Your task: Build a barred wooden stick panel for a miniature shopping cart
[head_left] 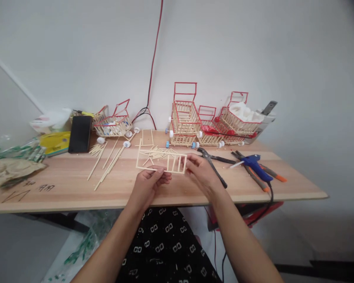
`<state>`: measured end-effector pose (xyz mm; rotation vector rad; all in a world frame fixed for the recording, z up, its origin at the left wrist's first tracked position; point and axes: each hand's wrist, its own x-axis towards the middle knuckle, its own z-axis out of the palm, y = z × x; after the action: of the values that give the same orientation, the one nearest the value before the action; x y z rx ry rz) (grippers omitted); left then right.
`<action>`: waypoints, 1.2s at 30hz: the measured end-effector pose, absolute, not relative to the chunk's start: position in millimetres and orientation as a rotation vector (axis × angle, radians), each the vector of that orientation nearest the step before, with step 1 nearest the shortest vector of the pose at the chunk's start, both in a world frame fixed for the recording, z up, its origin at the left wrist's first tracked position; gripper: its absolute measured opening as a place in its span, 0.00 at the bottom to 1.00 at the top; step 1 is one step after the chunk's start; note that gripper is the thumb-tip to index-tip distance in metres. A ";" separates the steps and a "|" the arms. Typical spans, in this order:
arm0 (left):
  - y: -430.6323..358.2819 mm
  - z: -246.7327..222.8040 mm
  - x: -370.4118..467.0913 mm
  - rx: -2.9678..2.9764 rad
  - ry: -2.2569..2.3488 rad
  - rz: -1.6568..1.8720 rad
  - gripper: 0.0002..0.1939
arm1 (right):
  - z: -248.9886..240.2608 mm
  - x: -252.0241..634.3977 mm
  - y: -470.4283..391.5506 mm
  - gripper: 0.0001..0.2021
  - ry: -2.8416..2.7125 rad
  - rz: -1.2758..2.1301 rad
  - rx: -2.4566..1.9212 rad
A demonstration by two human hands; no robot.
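A small rectangular frame of thin wooden sticks [141,168] is held up over the table, with several short crossbars at its right part. My left hand [152,182] pinches its lower edge near the middle. At the frame's right end is my right hand [199,171], its fingers closed around the corner. Behind the frame lies a loose pile of short sticks [157,152]. Longer sticks [109,169] lie to the left of my left hand.
Small stick carts with red trim [185,118] stand along the wall. Pliers [214,167] and a blue glue gun [256,165] with its cable lie at the right. A black phone [80,134], a yellow packet [55,142] and plastic bags are at the left.
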<state>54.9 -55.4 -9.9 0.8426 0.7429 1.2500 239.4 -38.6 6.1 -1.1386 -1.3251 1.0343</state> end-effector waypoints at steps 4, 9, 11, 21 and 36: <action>-52.4 -6.5 50.4 0.757 0.660 1.120 0.12 | 9.6 231.0 -33.6 0.11 -1.477 1.257 -0.972; -49.6 -5.1 47.8 0.716 0.646 1.041 0.13 | 10.5 221.1 -36.3 0.09 -1.503 1.265 -0.916; -48.9 -6.3 47.3 0.718 0.645 1.020 0.13 | 9.2 220.8 -35.9 0.09 -1.514 1.262 -0.914; -50.3 -8.3 53.3 0.691 0.642 1.074 0.12 | -2.7 216.1 -30.7 0.10 -1.547 1.139 -0.938; -49.3 -6.6 59.6 0.666 0.699 1.151 0.09 | -5.4 214.2 -29.5 0.08 -1.719 0.874 -0.930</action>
<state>59.6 -49.3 -6.6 0.6655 0.6987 1.1514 214.2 -29.5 -5.4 -0.9301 -1.7187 0.8743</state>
